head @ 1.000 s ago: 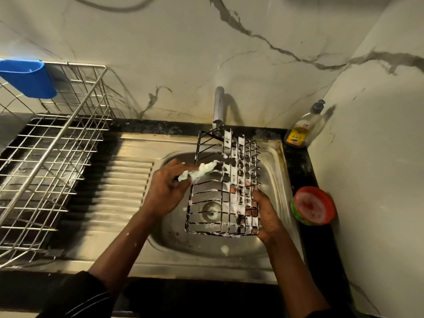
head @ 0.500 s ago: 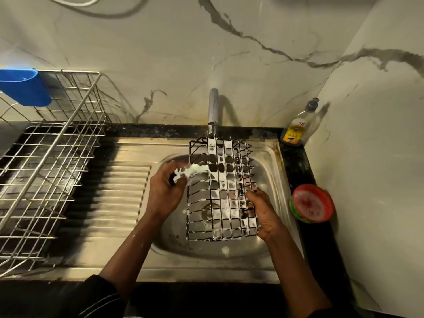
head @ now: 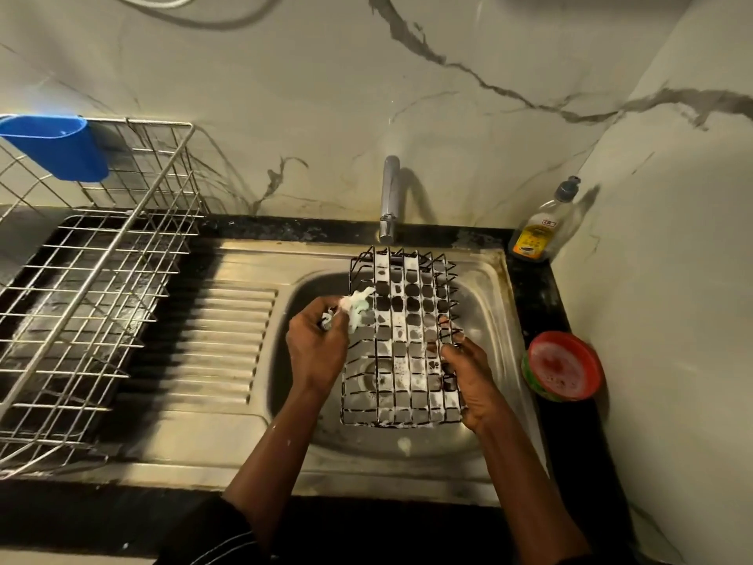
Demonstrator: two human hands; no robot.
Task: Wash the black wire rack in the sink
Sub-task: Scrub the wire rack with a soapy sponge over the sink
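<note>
1. The steel sink [head: 366, 471] fills the centre of your view, with its ribbed drainboard at 9 o'clock of the basin.
2. A silver wire drying basket [head: 93, 303] stands at 9 o'clock of the drainboard.
3. The black wire rack [head: 401, 344] stands inside the basin over the drain, tilted. Its far edge is raised toward the tap at 12 o'clock. Soap film coats most of its grid.
4. Your left arm enters from 6 o'clock. Your left hand [head: 315, 348] is curled tight round a foamy pale scrub pad [head: 356, 305], which touches the rack's left wall near its far corner.
5. Your right arm enters from 5 o'clock. Your right hand [head: 468, 373] grips the rack's right edge at 3 o'clock, with its fingers hooked through the wires.
6. A blue plastic holder [head: 57, 146] hangs on the basket's rim at 10 o'clock. Its inside cannot be seen.
7. A round tub with a red lid [head: 564, 367] sits on the dark counter at 3 o'clock of the basin, lid on.
8. A clear pump bottle [head: 538, 232] stands in the corner at 2 o'clock, with yellow liquid low in it.
9. The tap [head: 389, 197] rises at 12 o'clock, its spout just above the rack's far edge.
</note>
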